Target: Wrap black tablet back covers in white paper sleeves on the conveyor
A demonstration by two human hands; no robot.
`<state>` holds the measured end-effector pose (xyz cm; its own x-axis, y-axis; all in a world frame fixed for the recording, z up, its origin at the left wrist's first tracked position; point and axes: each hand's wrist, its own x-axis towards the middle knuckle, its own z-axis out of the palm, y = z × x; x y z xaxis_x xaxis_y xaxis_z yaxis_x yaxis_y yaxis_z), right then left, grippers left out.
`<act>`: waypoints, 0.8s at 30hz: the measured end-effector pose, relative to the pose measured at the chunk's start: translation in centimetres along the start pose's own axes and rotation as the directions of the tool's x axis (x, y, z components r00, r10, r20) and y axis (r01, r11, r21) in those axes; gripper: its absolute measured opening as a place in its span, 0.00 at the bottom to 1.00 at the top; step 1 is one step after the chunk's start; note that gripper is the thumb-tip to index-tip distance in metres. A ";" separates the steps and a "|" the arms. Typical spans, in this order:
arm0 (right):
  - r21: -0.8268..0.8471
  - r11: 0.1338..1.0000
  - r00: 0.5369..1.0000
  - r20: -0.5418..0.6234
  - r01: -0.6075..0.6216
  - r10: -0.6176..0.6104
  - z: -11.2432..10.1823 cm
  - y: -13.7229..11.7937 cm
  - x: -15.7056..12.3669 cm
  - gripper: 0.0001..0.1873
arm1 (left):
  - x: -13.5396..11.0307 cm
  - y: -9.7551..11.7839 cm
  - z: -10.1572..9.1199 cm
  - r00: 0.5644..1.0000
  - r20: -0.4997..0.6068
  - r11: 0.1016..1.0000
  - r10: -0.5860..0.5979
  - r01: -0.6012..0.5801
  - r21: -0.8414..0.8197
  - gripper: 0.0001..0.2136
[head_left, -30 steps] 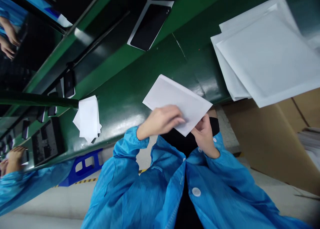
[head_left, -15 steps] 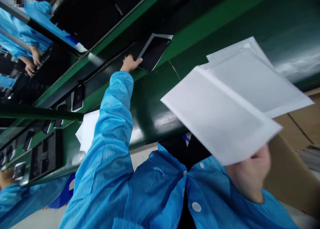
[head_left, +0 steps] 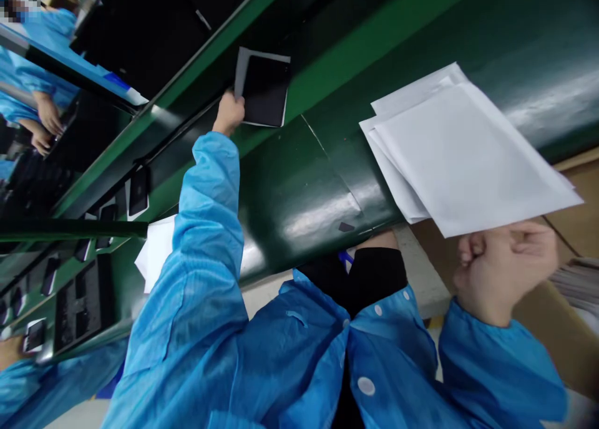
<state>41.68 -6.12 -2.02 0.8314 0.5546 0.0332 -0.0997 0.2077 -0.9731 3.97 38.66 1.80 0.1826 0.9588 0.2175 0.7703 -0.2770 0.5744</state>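
Observation:
My left hand reaches forward and is closed on the left edge of a white envelope. On that envelope lies a flat black tablet-like device, close to my thumb. At the right, my right hand is curled into a loose fist just below the near edge of a pile of white envelopes. Nothing shows between its fingers. The envelopes overlap unevenly, with corners sticking out at the left and back.
The green bench runs diagonally across the view. Several black devices lie along it at the left, near a black tray and white envelopes. A co-worker's hands are upper left. Cardboard boxes stand right.
My left hand has pulled the white envelope and black device to the left. My right hand has let go of the front envelope, which no longer shows before the pile, and has moved slightly right.

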 end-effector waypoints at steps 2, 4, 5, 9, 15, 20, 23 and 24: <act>0.069 0.992 0.993 -0.054 0.107 -0.103 0.2 0.6 -2.0 0.15 | -2.6 0.7 -0.9 0.949 -0.051 0.941 -0.311 0.300 -0.158 0.07; 0.094 0.992 0.996 0.037 0.082 -0.085 0.8 1.0 -4.9 0.14 | -7.7 1.7 -1.5 0.909 -0.095 0.865 -0.407 0.349 -0.361 0.06; 0.078 0.997 0.986 0.166 -0.002 -0.011 1.2 1.1 -6.4 0.12 | -11.1 2.4 -1.7 0.928 -0.126 0.854 -0.352 0.263 -0.449 0.09; -0.048 0.877 0.571 0.742 -0.478 0.351 3.7 0.9 -12.2 0.18 | -27.4 7.2 -0.4 0.931 -0.207 0.819 -0.302 0.142 -0.556 0.20; -0.184 0.718 0.281 0.833 -0.671 0.476 5.5 1.1 -15.7 0.28 | -44.3 15.5 2.5 0.834 -0.145 0.671 -0.533 0.312 -0.673 0.22; -0.338 0.662 0.204 0.773 -0.669 0.601 3.9 1.8 -15.9 0.28 | -48.3 15.7 3.4 0.790 0.072 0.450 -0.609 0.419 -0.789 0.26; -0.292 0.676 0.309 0.722 -0.676 0.620 3.1 2.2 -15.7 0.24 | -48.7 14.1 2.8 0.768 0.007 0.481 -0.641 0.408 -0.776 0.27; -0.261 0.684 0.369 0.685 -0.681 0.629 3.0 2.3 -15.5 0.23 | -48.6 13.5 2.3 0.759 -0.058 0.526 -0.649 0.392 -0.755 0.28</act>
<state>26.91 -11.87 -4.13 -0.1297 0.8869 -0.4433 -0.4922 -0.4457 -0.7477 6.95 -11.52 -2.82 -0.3965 0.9036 -0.1620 0.0159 0.1832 0.9830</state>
